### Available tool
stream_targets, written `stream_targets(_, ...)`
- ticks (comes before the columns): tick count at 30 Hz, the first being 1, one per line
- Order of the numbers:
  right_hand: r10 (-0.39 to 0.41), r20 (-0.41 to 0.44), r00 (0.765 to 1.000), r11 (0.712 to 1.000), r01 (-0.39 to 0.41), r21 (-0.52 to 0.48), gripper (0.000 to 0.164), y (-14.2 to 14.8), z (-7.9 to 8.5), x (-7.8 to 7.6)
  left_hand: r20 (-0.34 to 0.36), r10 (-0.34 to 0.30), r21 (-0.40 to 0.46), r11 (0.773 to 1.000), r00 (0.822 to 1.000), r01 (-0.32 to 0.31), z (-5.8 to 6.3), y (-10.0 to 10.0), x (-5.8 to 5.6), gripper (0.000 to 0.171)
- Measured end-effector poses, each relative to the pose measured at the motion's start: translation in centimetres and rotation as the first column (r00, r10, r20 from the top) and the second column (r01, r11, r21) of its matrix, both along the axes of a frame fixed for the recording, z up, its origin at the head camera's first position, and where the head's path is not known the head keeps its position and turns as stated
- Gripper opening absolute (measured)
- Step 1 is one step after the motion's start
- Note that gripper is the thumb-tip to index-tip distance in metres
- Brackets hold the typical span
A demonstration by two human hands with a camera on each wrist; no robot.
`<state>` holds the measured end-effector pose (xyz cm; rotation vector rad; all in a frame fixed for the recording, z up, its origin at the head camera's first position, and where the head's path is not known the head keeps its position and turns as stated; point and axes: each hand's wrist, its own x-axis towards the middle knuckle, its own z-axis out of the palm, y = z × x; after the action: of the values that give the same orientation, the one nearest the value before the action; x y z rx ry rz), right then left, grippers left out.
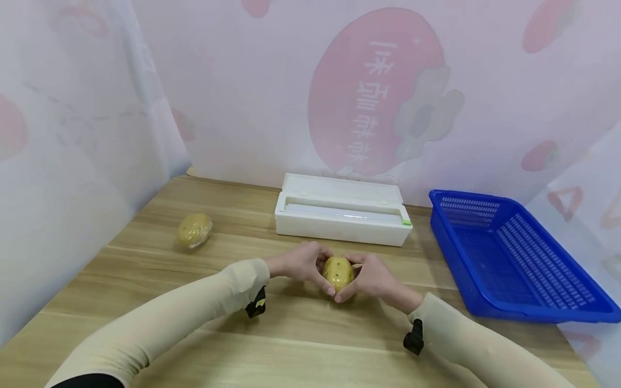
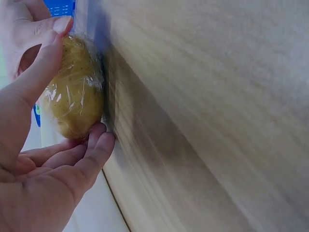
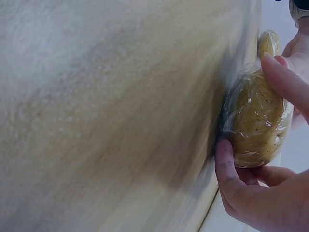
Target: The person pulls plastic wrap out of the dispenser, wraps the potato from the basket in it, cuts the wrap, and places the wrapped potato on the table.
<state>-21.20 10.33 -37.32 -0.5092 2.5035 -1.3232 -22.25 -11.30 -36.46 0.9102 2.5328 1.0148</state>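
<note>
A potato (image 1: 338, 273) in clear plastic wrap sits on the wooden table, held from both sides. My left hand (image 1: 306, 265) curls around its left side, thumb at the near face and fingertips at the far end. From the right, my right hand (image 1: 372, 277) grips it the same way, the two thumb tips close together. Both wrist views show the wrap crinkled and shiny over the potato (image 2: 77, 92), low against the tabletop. In the right wrist view the fingertips touch the lower end of the potato (image 3: 258, 121).
A second wrapped potato (image 1: 194, 230) lies at the left of the table (image 1: 233, 345). Behind my hands stands a white cling-film box (image 1: 339, 233) with its lid up and a roll inside. A blue plastic basket (image 1: 477, 307) is at the right. Printed cloth (image 1: 233, 108) hangs behind.
</note>
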Motion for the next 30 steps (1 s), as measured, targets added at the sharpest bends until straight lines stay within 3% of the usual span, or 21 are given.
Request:
stream_targets(7,-0.011,-0.007,1.000,1.000,0.011,0.005,0.092,-0.3,-0.1,0.4,0.000,-0.021,-0.026,0.999,1.000,0.021,-0.2,-0.1,-0.1,0.058)
stream_targets(13,-0.008,-0.052,0.999,0.999,0.010,0.035,0.093,0.1,-0.5,0.2,-0.075,-0.059,-0.057,0.997,0.995,0.054,-0.4,0.1,-0.4,0.058)
stream_targets(17,0.080,-0.041,0.996,0.997,-0.079,0.013,0.108,0.9,-0.8,0.2,-0.093,-0.059,-0.079,0.996,0.994,0.052,-0.6,0.2,-0.3,0.080)
stream_targets(21,0.148,0.055,0.987,0.987,-0.144,-0.074,0.123,2.2,-0.4,0.3,-0.107,-0.058,-0.061,0.997,0.993,0.052,-0.9,0.8,0.0,0.101)
stream_targets(25,0.139,0.105,0.985,0.988,-0.130,-0.087,0.119,3.1,0.4,0.5,-0.102,0.002,-0.048,0.999,0.995,-0.007,-0.9,1.1,0.4,0.109)
stream_targets(30,0.097,0.128,0.987,0.993,-0.087,-0.077,0.104,3.6,1.1,1.1,-0.105,0.057,-0.021,0.998,0.993,-0.060,-1.1,0.4,0.8,0.104)
